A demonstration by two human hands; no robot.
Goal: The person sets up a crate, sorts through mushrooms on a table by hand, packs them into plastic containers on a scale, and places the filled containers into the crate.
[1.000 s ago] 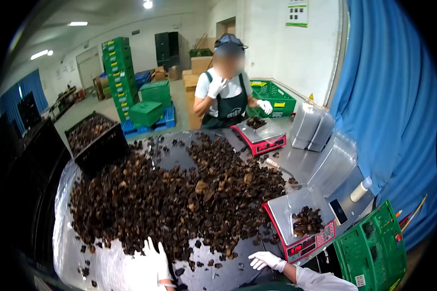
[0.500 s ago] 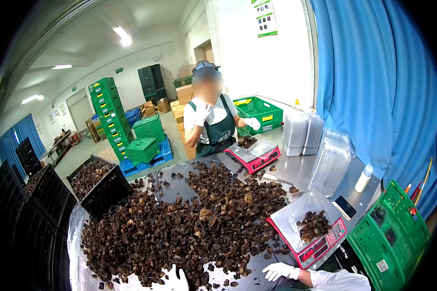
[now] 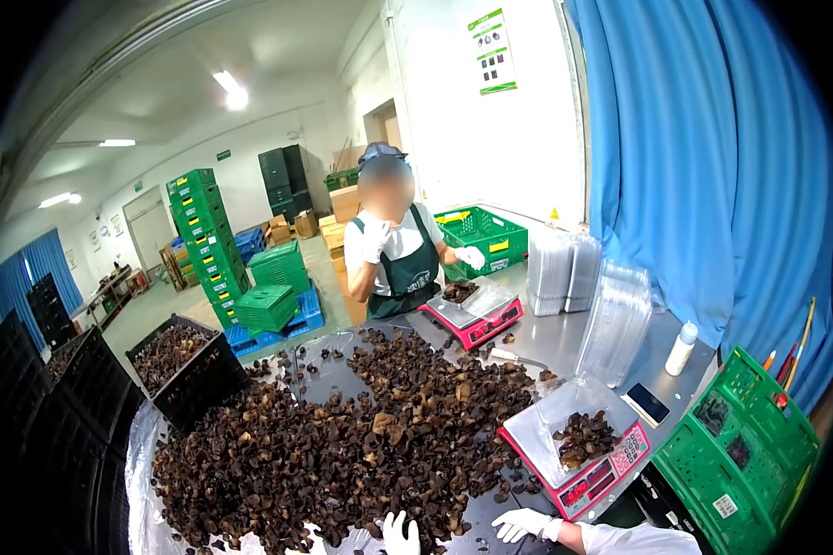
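My left hand (image 3: 400,535), white-gloved, is at the bottom edge beside the near side of a wide pile of dark brown dried pieces (image 3: 342,444); its fingers are spread and nothing shows in them. To its right, my right hand (image 3: 526,525), also gloved, hovers over the metal table (image 3: 486,509) with fingers apart, holding nothing. Just above it stands a red scale (image 3: 574,449) bearing a clear plastic container with some dark pieces (image 3: 585,438). A phone (image 3: 647,404) lies right of the scale.
Across the table a co-worker (image 3: 398,250) stands behind a second red scale (image 3: 472,313), one gloved hand raised near the face. Clear plastic trays (image 3: 615,319), a white bottle (image 3: 681,349) and a knife (image 3: 518,357) are at right. Black crate (image 3: 194,375) left; green crates (image 3: 731,462) lower right.
The view has tilted up and swung right. My left hand has moved right along the pile's near edge, closer to my right hand. My right hand stays by the scale, fingers still apart.
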